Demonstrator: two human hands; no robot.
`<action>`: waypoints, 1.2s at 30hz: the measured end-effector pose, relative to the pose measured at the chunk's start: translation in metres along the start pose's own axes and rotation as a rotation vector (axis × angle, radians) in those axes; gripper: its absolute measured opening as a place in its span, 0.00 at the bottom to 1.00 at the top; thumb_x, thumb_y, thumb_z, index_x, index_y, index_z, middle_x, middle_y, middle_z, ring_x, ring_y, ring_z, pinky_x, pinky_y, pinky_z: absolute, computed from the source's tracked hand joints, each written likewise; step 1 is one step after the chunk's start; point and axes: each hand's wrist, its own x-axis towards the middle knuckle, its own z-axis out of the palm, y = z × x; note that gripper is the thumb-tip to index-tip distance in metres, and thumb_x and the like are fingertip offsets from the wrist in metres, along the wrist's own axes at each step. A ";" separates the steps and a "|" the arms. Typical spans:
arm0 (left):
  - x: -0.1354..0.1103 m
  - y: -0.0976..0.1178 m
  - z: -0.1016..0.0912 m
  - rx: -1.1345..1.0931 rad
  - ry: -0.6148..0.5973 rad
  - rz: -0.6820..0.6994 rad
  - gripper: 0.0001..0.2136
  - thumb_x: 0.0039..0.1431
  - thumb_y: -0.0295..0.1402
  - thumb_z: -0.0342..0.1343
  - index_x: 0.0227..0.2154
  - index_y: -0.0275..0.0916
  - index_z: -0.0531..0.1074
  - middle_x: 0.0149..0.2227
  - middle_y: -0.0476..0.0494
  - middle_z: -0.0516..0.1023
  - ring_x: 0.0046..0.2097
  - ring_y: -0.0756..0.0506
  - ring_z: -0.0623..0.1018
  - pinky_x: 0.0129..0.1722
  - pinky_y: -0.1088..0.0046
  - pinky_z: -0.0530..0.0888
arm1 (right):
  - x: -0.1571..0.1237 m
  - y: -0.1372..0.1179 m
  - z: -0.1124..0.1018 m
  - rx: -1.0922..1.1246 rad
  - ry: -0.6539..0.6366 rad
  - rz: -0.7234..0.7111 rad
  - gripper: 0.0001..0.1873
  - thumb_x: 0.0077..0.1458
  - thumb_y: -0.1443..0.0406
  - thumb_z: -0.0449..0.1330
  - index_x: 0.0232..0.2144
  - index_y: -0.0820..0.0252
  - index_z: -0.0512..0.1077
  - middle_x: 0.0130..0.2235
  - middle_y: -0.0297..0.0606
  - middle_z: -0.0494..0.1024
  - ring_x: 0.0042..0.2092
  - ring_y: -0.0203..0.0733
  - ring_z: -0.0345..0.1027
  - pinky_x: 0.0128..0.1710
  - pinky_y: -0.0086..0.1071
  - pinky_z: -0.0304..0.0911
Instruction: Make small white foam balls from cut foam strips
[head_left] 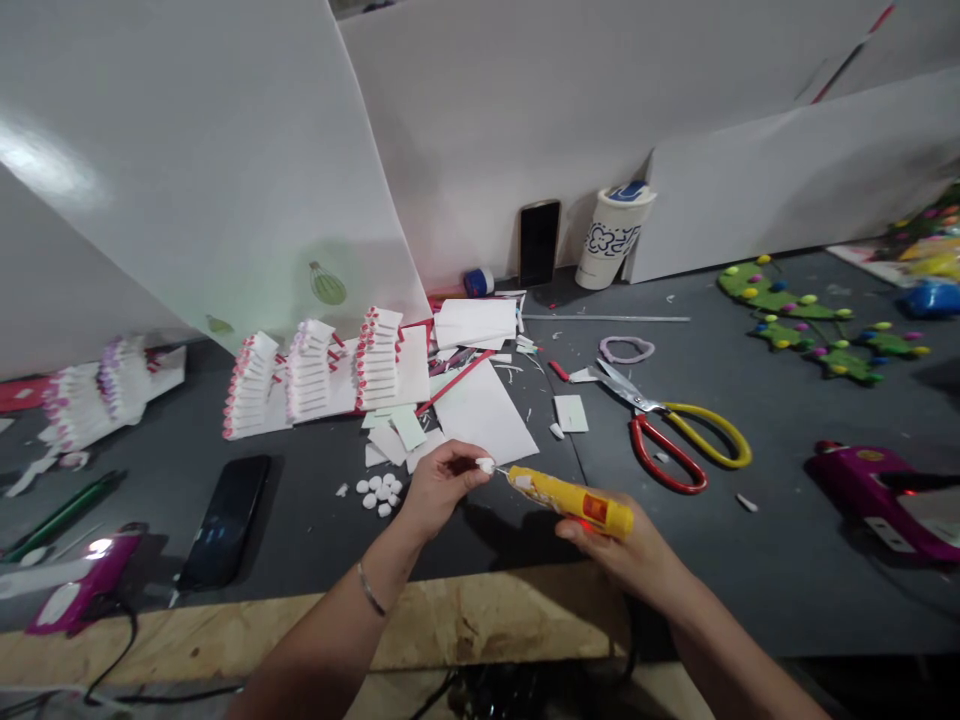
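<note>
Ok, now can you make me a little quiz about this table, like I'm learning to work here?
1. Which hand holds the yellow tube?
A. The left hand
B. The right hand

2. True or false: the scissors have one red handle and one yellow handle.

3. What does the left hand pinch, close to the tip of the tube?

Key:
1. B
2. True
3. A small white piece
</note>
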 end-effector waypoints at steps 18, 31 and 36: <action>0.000 -0.001 0.000 0.001 -0.013 -0.008 0.12 0.39 0.33 0.71 0.27 0.36 0.77 0.28 0.49 0.77 0.31 0.51 0.74 0.33 0.77 0.70 | -0.002 0.007 0.000 0.044 0.002 0.023 0.21 0.53 0.51 0.60 0.20 0.59 0.64 0.20 0.27 0.59 0.21 0.31 0.49 0.18 0.25 0.51; -0.002 0.007 0.007 -0.154 -0.068 -0.145 0.14 0.39 0.34 0.71 0.28 0.35 0.75 0.30 0.45 0.79 0.31 0.51 0.76 0.31 0.78 0.71 | -0.005 0.014 -0.015 -0.135 0.372 0.139 0.16 0.54 0.50 0.57 0.26 0.56 0.66 0.23 0.31 0.69 0.24 0.37 0.63 0.23 0.29 0.61; -0.005 0.011 0.009 -0.184 -0.109 -0.163 0.14 0.38 0.33 0.72 0.27 0.34 0.74 0.28 0.46 0.78 0.29 0.51 0.76 0.28 0.79 0.70 | -0.001 0.025 -0.019 -0.566 0.289 0.131 0.17 0.55 0.51 0.57 0.35 0.59 0.65 0.31 0.39 0.73 0.30 0.43 0.69 0.27 0.33 0.63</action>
